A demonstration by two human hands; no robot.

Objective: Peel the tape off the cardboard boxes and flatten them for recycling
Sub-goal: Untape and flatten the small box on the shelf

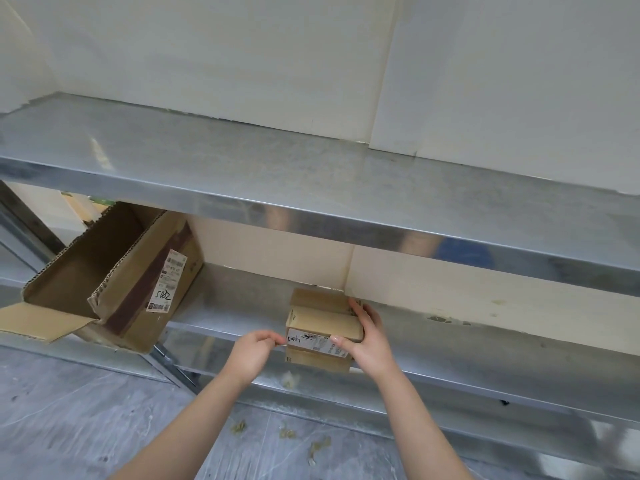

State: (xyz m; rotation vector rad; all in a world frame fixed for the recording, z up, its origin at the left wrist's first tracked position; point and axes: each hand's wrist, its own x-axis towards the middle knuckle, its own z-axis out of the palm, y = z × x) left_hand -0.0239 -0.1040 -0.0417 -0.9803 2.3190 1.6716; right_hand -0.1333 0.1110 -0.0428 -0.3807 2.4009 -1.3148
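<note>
A small brown cardboard box [323, 322] with a white shipping label sits at the front edge of the lower metal shelf [242, 306]. My right hand [367, 337] holds its right side, fingers over the top and thumb on the label. My left hand [254, 351] pinches something thin at the box's left front corner, apparently the tape end, though the tape itself is too small to make out. A larger open cardboard box [114, 282] lies tilted on its side at the shelf's left end, with dark tape and a white label on its side.
An upper metal shelf [311, 178] juts out above the lower one, with white wall panels [242, 57] behind. The grey floor [69, 420] below carries several small scraps of debris [287, 433]. A diagonal shelf brace [169, 362] stands under the large box.
</note>
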